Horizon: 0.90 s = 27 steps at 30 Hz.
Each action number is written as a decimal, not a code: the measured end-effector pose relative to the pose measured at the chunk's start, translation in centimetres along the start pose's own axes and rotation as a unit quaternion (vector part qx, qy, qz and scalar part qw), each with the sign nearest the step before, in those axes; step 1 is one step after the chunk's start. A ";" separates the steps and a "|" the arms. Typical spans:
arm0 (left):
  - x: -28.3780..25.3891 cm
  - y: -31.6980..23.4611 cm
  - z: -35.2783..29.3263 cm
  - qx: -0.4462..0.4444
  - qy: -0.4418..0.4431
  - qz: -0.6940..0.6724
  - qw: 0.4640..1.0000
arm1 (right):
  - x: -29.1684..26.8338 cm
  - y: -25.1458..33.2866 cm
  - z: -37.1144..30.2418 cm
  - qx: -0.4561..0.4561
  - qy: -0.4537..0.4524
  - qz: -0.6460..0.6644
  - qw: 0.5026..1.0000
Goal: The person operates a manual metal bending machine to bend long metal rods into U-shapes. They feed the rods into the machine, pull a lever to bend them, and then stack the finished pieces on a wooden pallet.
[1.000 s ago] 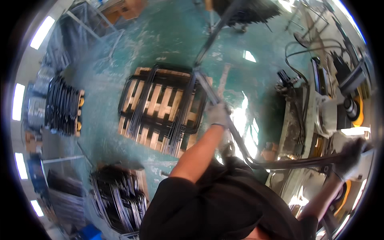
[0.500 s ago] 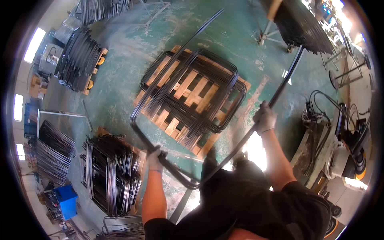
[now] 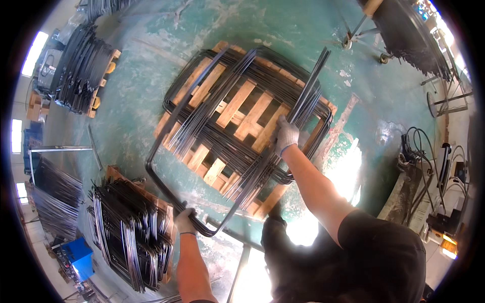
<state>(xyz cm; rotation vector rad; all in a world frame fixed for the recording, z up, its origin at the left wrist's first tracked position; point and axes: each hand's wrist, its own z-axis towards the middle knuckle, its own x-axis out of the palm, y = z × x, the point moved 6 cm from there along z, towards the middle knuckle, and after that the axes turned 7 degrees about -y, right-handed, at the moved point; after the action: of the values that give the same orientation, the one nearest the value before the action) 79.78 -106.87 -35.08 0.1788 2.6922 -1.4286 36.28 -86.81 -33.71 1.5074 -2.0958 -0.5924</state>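
I hold a bundle of dark U-shaped bent metal tubes [image 3: 167,193] in front of me, its legs pointing away. My left hand [image 3: 185,221], in a pale work glove, is closed around the near crossbar beside a rounded corner. My right hand [image 3: 287,135], gloved too, grips the right leg, with part of the fingers hidden. Beyond and below the tubes lies a wooden pallet [image 3: 236,105] bearing stacked bent metal frames [image 3: 214,129]. The held legs overlap this stack in view; whether they touch it I cannot tell.
A pallet of bent metal tubes [image 3: 129,227] stands at near left, another stack [image 3: 81,70] at far left. A blue bin [image 3: 80,257] is at lower left. Dark tubes hang on a wheeled rack [image 3: 414,38] at far right. Cables [image 3: 417,151] and machinery line the right side.
The tube bundle has swung so its right leg moved left over the stacked frames. My right hand moved left and away with it; my left hand keeps its hold near the corner.
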 end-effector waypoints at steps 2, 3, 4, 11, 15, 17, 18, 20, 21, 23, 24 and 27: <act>1.0 1.2 3.0 -0.006 -0.004 -0.029 1.000 | 1.9 -2.0 3.3 0.012 0.020 0.026 0.999; 1.8 1.3 4.1 -0.019 -0.006 -0.055 0.998 | 3.0 -2.9 5.0 0.017 0.029 0.040 0.999; 1.9 2.4 5.7 -0.049 0.003 -0.075 0.996 | 4.2 -3.8 6.4 0.024 0.045 0.047 0.998; 1.9 9.7 9.2 -0.072 0.009 -0.027 0.997 | 4.8 -13.1 14.2 0.047 -0.009 0.030 0.998; 0.9 14.6 8.3 -0.093 0.007 0.038 0.995 | 3.0 -17.6 16.4 0.042 0.024 0.044 0.998; -0.2 16.3 8.2 -0.134 0.008 0.051 0.990 | 2.5 -19.1 17.3 0.046 0.036 0.018 0.998; -0.8 17.3 8.2 -0.137 -0.027 0.030 0.990 | 2.3 -19.6 17.7 0.048 0.044 0.006 0.998; -0.3 19.2 6.7 -0.141 -0.096 -0.011 0.985 | 1.1 -21.2 19.4 0.060 0.009 -0.011 0.998; 0.9 19.8 5.4 -0.135 -0.078 -0.029 0.987 | 0.6 -21.8 20.2 0.065 -0.007 -0.017 0.998; 4.1 20.8 2.3 -0.151 0.002 -0.075 0.986 | -1.5 -24.4 23.2 0.055 -0.046 -0.182 0.981; 7.2 20.5 0.1 -0.149 -0.004 -0.025 0.989 | -2.5 -24.0 24.3 0.014 -0.082 -0.292 0.953; 12.4 22.4 -6.9 -0.109 0.078 0.040 0.990 | -5.0 -19.6 21.8 -0.099 -0.045 -0.472 0.875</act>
<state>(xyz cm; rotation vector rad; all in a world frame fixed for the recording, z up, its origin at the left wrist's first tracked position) 70.56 -87.95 -51.24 0.3924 2.9037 -1.1315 38.83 -86.53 -63.33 2.3555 -1.1633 -1.1778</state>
